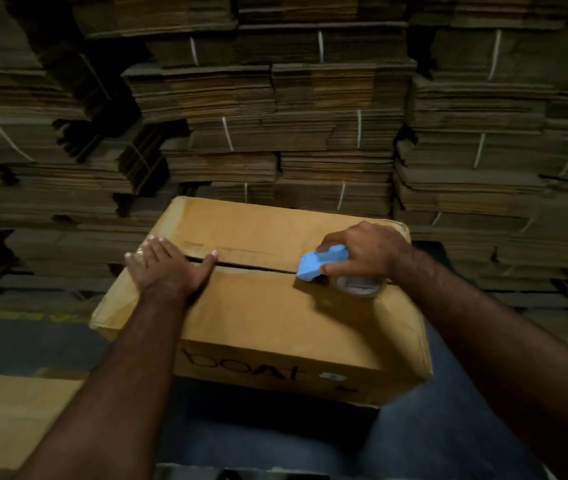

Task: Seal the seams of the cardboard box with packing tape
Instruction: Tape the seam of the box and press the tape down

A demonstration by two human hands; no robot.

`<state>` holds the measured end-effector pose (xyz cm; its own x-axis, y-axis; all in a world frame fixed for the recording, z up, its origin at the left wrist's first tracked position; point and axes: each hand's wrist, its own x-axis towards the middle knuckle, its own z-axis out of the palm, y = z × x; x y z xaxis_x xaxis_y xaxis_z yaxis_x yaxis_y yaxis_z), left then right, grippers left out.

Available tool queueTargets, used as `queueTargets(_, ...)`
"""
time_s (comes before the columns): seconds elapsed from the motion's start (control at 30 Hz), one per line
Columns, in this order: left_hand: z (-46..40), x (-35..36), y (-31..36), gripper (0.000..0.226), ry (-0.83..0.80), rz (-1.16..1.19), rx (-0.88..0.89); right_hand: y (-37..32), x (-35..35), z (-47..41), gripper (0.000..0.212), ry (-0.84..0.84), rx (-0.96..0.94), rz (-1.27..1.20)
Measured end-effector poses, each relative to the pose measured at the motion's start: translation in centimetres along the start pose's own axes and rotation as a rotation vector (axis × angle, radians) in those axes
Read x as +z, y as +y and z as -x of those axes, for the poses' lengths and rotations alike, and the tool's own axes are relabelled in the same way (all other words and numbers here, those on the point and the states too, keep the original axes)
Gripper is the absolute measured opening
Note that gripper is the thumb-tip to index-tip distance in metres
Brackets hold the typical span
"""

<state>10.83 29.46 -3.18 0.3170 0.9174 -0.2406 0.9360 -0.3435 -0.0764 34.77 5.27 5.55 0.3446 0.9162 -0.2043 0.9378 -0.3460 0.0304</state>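
Observation:
A brown cardboard box [258, 317] lies in front of me, its two top flaps meeting at a dark centre seam [254, 266] that runs left to right. My left hand [168, 265] rests flat on the left end of the seam, fingers spread, pressing the flaps down. My right hand [362, 252] grips a blue tape dispenser [320, 265] with a clear tape roll [362, 287], its blue nose touching the seam near the right end. Black lettering shows on the box's near side.
Tall stacks of flattened, strapped cardboard [293, 98] fill the whole background right behind the box. Another cardboard box [9, 410] sits at the lower left. Grey-blue floor [26, 341] shows to the left, and my legs in blue trousers [431, 438] below.

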Motion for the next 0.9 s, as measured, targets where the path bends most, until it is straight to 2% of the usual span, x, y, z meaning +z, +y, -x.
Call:
queueTargets(0.37,1.4,-0.7,0.3,0.129,-0.057,0.005,-0.035,6.7,-0.1,5.4,0.056,-0.008,0.067,-0.011)
queueTargets(0.57,1.4,-0.6,1.1,0.129,-0.072,-0.038,-0.088,11.7,1.1,8.5,0.059,-0.076,0.194,0.035)
queueTargets(0.7,1.4,-0.3,1.4,0.130,-0.067,-0.044,-0.102,12.2,2.0,8.6,0.060,-0.039,0.165,0.044)
queueTargets(0.9,1.3,0.4,0.5,0.128,-0.031,-0.029,-0.053,14.7,2.7,10.6,0.078,-0.026,0.163,-0.021)
